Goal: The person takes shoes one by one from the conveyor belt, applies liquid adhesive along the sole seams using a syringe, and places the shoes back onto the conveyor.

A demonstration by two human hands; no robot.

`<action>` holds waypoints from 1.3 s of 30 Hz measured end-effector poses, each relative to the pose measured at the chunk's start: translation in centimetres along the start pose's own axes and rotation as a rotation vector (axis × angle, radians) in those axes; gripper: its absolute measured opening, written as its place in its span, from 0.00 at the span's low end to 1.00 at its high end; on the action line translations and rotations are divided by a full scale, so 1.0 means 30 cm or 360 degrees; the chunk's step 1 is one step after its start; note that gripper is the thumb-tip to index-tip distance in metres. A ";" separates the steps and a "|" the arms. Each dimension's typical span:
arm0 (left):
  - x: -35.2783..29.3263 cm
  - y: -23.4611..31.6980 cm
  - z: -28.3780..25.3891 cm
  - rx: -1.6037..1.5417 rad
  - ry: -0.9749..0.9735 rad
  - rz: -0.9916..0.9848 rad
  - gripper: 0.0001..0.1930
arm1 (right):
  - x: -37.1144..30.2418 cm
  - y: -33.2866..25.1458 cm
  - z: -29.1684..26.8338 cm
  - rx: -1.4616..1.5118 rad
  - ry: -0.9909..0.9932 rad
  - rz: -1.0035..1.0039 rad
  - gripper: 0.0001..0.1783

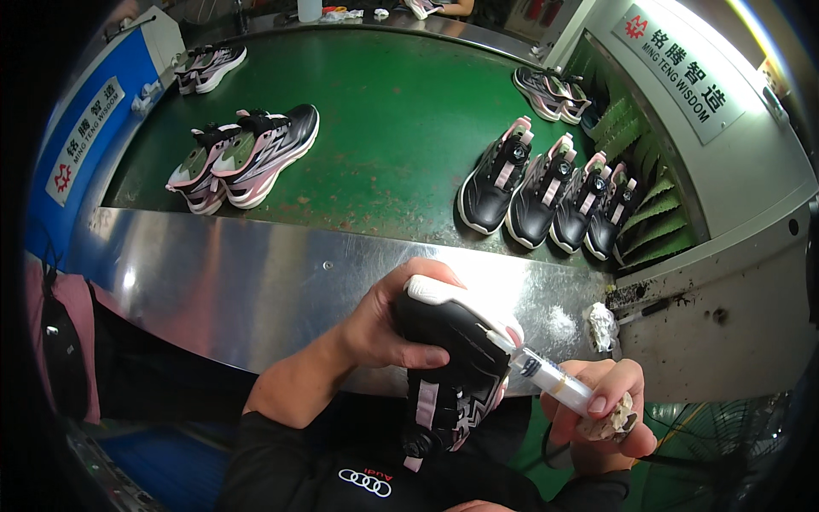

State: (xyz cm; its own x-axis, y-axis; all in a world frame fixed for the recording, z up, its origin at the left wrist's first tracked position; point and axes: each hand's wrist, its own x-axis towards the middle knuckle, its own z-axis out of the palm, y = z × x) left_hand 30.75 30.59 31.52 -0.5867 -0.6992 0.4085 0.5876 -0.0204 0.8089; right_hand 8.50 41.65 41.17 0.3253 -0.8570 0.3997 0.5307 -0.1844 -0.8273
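Note:
My left hand (375,324) is wrapped round a black sneaker (456,341) with a white sole and pink trim. Its toe points up and its strap and dial hang toward my chest. Between the fingers of my right hand (610,397) is a clear, whitish syringe (554,382). The syringe tip meets the seam where the sneaker's upper joins its sole. Crumpled, dirty whitish material (610,422) covers the syringe's rear end, partly hidden by my fingers.
A metal ledge (281,256) edges the green conveyor belt (384,111). Several sneakers (490,183) stand at the belt's right, with more pairs at left (264,162) and farther back. A white crumpled wad (601,328) lies by the machine housing (725,282). A fan (725,444) stands at lower right.

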 end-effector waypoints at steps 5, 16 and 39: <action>0.000 0.015 0.011 0.0033 -0.0068 0.0020 0.33 | 0.021 0.001 -0.001 -0.0083 -0.0029 0.0046 0.33; 0.000 0.012 0.009 0.0093 -0.0117 0.0133 0.37 | 0.029 0.007 0.024 -0.0081 0.0145 0.0144 0.31; 0.008 0.036 -0.025 -0.0005 0.0146 -0.0057 0.36 | -0.039 0.014 -0.011 -0.0189 0.0231 0.0215 0.29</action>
State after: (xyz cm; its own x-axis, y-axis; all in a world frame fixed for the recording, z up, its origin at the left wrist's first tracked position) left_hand 31.66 29.87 32.17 -0.5540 -0.7603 0.3391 0.5692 -0.0488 0.8207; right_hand 8.09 42.40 40.23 0.2664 -0.9364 0.2284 0.3913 -0.1115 -0.9135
